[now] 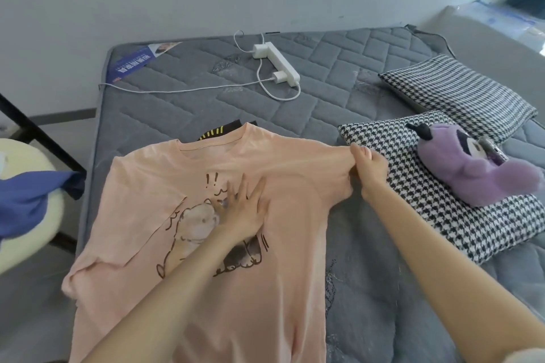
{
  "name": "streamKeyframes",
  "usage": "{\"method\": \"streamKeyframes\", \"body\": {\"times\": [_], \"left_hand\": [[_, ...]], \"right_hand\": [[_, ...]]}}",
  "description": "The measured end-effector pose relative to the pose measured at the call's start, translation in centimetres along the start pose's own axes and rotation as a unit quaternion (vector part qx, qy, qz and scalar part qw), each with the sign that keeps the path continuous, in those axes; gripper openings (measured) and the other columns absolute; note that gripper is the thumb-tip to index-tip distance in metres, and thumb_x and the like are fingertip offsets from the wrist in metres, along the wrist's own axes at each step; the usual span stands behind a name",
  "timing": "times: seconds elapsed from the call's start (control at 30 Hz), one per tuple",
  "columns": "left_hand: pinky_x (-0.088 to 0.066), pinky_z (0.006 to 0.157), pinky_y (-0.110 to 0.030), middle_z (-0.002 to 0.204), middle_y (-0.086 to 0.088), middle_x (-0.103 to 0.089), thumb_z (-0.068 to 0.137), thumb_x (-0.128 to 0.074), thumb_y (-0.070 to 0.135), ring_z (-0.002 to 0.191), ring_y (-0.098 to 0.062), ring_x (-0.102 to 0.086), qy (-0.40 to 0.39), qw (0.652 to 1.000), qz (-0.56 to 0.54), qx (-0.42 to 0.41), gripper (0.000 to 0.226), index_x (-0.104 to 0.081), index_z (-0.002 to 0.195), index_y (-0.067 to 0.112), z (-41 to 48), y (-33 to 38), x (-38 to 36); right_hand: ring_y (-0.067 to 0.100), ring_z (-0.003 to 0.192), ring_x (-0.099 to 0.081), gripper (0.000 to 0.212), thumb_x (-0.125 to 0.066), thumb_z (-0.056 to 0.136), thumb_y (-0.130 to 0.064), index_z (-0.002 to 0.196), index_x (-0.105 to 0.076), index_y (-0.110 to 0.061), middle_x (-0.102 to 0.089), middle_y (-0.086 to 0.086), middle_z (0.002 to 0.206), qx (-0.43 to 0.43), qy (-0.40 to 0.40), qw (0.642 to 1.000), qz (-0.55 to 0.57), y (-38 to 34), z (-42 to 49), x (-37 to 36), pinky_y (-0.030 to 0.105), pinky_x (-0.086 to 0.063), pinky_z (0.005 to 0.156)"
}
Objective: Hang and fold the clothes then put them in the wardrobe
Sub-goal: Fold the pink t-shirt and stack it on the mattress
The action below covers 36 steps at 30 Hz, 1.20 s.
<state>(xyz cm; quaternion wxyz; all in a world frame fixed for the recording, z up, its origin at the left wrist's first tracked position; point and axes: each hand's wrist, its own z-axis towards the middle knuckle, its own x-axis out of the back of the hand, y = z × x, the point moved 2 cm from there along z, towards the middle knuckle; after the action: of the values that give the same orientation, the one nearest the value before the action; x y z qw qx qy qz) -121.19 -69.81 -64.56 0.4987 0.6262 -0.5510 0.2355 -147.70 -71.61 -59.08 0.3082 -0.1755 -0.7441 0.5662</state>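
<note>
A peach T-shirt (283, 289) with a cartoon print lies front up on the grey mattress (339, 91). My left hand (241, 206) presses flat on the chest print, fingers straight. My right hand (368, 166) grips the end of the shirt's right sleeve and holds it stretched out sideways. The left sleeve lies folded in over the body. A black garment with yellow marks (224, 130) peeks out from under the collar.
Two houndstooth pillows (460, 97) lie on the right, with a purple plush toy (472, 165) on the nearer one. A white power strip (278, 63) with cables sits at the far middle. A blue garment (26, 200) hangs over a cream chair (17, 156) at the left.
</note>
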Motion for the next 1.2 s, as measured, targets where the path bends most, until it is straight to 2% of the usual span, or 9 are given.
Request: {"method": "streamKeyframes", "body": {"times": [0.2,0.3,0.43,0.57,0.67,0.83,0.97,1.1,1.2], "left_hand": [[0.002,0.106,-0.073,0.158,0.0,0.023,0.097,-0.015,0.057,0.142,-0.035,0.023,-0.014,0.999,0.049,0.006,0.057,0.008,0.148,0.046,0.5,-0.2,-0.6],[0.003,0.105,-0.073,0.157,0.0,0.025,0.094,-0.018,0.063,0.141,-0.036,0.026,-0.023,0.998,0.063,0.005,0.062,0.01,0.147,0.047,0.6,-0.2,-0.7],[0.004,0.104,-0.073,0.156,0.0,0.027,0.09,-0.018,0.07,0.141,-0.036,0.027,-0.028,0.996,0.079,0.008,0.068,0.014,0.146,0.048,0.7,-0.2,-1.0],[0.003,0.104,-0.072,0.156,0.001,0.028,0.088,-0.016,0.074,0.141,-0.036,0.027,-0.024,0.995,0.096,0.014,0.07,0.016,0.145,0.048,0.8,-0.3,-1.3],[0.003,0.104,-0.072,0.156,0.001,0.027,0.087,-0.016,0.075,0.142,-0.036,0.025,-0.022,0.995,0.096,0.015,0.07,0.015,0.145,0.05,0.9,-0.4,-1.3],[0.003,0.104,-0.072,0.156,0.002,0.026,0.086,-0.018,0.075,0.142,-0.035,0.025,-0.027,0.996,0.085,0.014,0.071,0.014,0.144,0.051,0.8,-0.3,-1.2],[0.003,0.103,-0.074,0.156,0.002,0.028,0.086,-0.023,0.076,0.142,-0.036,0.025,-0.035,0.997,0.075,0.008,0.073,0.012,0.145,0.05,0.7,-0.3,-0.9],[0.001,0.103,-0.074,0.155,0.001,0.029,0.084,-0.031,0.076,0.142,-0.036,0.025,-0.048,0.996,0.079,-0.001,0.08,0.013,0.145,0.05,0.6,-0.4,-0.6],[0.0,0.103,-0.075,0.155,0.0,0.03,0.084,-0.035,0.076,0.142,-0.037,0.024,-0.05,0.995,0.085,-0.003,0.083,0.014,0.145,0.049,0.5,-0.4,-0.5]], "right_hand": [[0.01,0.068,-0.051,0.021,-0.069,0.079,-0.034,0.079,-0.058,-0.016,-0.056,-0.006,0.072,0.046,0.023,0.988,-0.147,-0.3,1.5,-0.2,0.024,-0.038,0.058],[0.025,0.095,-0.059,0.049,-0.065,0.083,-0.05,0.105,-0.058,-0.006,-0.062,0.008,0.096,-0.047,-0.018,0.985,-0.164,2.6,1.7,-0.5,0.033,-0.048,0.075],[0.038,0.131,-0.041,0.096,-0.052,0.088,-0.062,0.144,-0.019,0.008,-0.039,0.023,0.142,-0.175,-0.04,0.947,-0.265,7.2,0.0,-0.2,0.044,-0.038,0.106],[0.024,0.105,-0.045,0.057,-0.044,0.093,-0.057,0.104,-0.051,-0.001,-0.049,0.019,0.107,-0.152,-0.105,0.935,-0.302,9.3,-1.3,-0.7,0.03,-0.029,0.084],[0.022,0.091,-0.035,0.044,-0.049,0.093,-0.049,0.066,-0.043,-0.014,-0.044,0.011,0.089,-0.148,-0.135,0.946,-0.255,9.1,-2.0,-1.1,0.03,-0.025,0.077],[0.02,0.078,-0.045,0.026,-0.058,0.092,-0.031,0.081,-0.048,-0.01,-0.048,0.006,0.08,-0.111,-0.072,0.991,-0.017,7.9,-3.0,0.3,0.039,-0.046,0.077],[0.015,0.071,-0.042,0.028,-0.061,0.091,-0.024,0.073,-0.04,-0.017,-0.045,-0.004,0.072,-0.062,0.016,0.995,-0.07,9.2,-3.8,1.9,0.029,-0.037,0.063],[0.018,0.053,-0.054,0.021,-0.052,0.095,-0.007,0.08,-0.039,-0.014,-0.061,0.007,0.079,-0.133,0.075,0.984,-0.088,11.9,-4.8,4.2,0.036,-0.052,0.058],[0.025,0.064,-0.063,0.009,-0.05,0.096,-0.009,0.09,-0.044,-0.013,-0.067,0.014,0.091,-0.145,0.075,0.978,-0.13,12.1,-4.6,4.7,0.042,-0.057,0.071]]}}
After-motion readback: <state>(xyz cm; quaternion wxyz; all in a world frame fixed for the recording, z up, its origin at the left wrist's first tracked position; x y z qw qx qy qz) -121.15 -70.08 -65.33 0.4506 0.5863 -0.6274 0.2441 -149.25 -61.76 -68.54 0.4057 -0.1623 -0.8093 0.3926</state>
